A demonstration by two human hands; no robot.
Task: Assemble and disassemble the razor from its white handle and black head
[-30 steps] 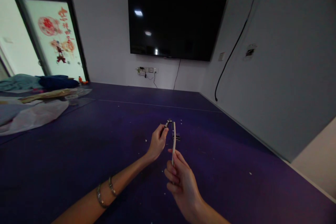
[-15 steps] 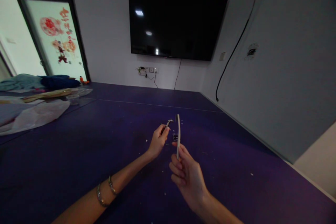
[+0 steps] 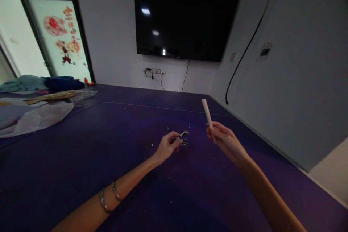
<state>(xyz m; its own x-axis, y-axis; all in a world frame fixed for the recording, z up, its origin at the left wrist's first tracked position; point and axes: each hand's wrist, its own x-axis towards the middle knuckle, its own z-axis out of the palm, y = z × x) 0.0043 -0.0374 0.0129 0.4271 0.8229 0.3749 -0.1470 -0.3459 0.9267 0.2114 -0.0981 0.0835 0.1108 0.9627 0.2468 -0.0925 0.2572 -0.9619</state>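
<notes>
While our left hand (image 3: 169,145) pinches a slim, dark-and-silver tool (image 3: 182,135) with a small angled head, our right hand (image 3: 224,136) grasps a pale, narrow, smooth-looking rod (image 3: 207,112) near its lower end. Both grips are closed on what they hold, thumb against fingers.

As far as we can see, the lifting of these two is done: each is in a hand, held apart from the other, and neither is set down. Two pieces lie unheld: a small, black, partly shiny piece (image 3: 185,142) just beyond the left grip's fingertips, nearly under the tool's head, and a tiny, dark greenish piece (image 3: 168,128) beyond that same grip on the broad purple surface (image 3: 116,145). We cannot tell whether the tool touches the black piece.

The rod's long axis runs up and away from the right grip, its free end leaning left toward the black wall-mounted television (image 3: 187,23); a short stub shows below our fingers. The tool's axis slants from the left grip away and rightward, its head toward the rod's side.
</notes>
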